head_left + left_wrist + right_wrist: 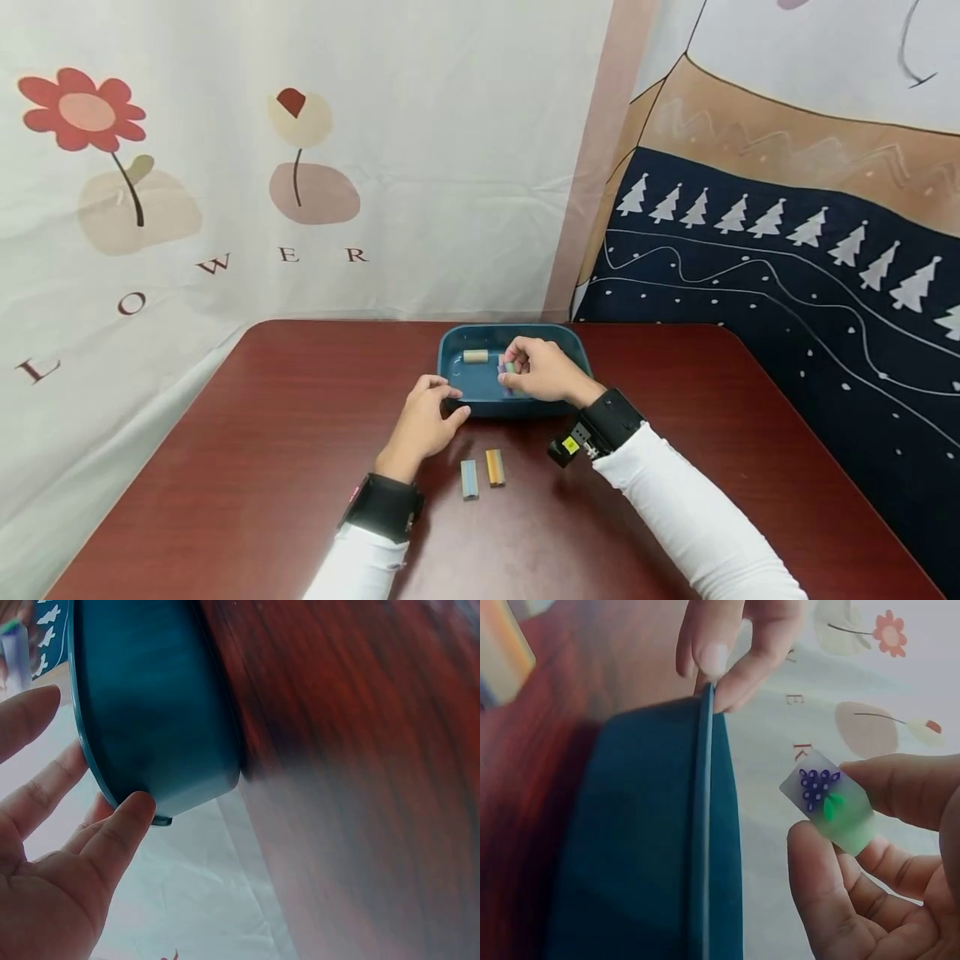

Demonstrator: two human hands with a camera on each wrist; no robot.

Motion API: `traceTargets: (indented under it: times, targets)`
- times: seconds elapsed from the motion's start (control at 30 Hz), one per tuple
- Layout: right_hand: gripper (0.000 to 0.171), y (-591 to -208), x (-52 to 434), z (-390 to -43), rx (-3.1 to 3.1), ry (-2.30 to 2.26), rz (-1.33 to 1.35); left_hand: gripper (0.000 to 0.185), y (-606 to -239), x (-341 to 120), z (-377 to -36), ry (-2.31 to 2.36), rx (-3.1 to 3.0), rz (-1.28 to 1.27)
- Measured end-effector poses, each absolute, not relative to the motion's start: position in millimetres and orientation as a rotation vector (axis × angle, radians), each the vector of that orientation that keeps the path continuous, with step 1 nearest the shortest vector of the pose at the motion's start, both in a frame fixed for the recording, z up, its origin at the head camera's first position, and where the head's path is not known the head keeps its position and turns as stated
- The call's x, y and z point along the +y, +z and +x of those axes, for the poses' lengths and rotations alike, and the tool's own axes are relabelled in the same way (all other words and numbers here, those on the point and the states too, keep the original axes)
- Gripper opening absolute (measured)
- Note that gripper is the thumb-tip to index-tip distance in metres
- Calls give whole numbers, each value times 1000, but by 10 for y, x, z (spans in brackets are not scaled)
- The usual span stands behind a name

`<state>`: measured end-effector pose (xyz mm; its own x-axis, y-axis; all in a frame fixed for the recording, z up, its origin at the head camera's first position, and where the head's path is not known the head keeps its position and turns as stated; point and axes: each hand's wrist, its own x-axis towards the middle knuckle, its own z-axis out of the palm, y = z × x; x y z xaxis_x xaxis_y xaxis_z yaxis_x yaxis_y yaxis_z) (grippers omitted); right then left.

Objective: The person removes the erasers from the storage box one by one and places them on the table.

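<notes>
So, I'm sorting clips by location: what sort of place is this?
Likely an indoor corner set up for tabletop work: brown table, flower-print cloth behind, tree-print cloth to the right.

a small block [826, 799], pale lavender fading to green, has purple grapes and green leaves on the face turned toward the right-wrist camera. pinched by the right hand [546, 369], it is held above rim level, over a dark teal tub [517, 408]. the tub, rectangular with rounded corners, stands upright and open on the reddish-brown table [225, 483].
</notes>
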<state>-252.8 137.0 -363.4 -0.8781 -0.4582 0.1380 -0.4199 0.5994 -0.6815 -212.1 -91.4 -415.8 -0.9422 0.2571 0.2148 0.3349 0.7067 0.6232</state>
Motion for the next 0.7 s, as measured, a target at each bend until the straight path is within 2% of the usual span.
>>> traceTargets:
  times: [0.3, 0.7]
  targets:
    - [19, -3843, 1496, -2206, 2650, -1348, -773, 31, -4143, -926, -2101, -1065, -2841, -453]
    - [18, -4033, 1509, -1949, 2521, -1518, -537, 32, -4154, -934, -2112, -1069, -2822, -486]
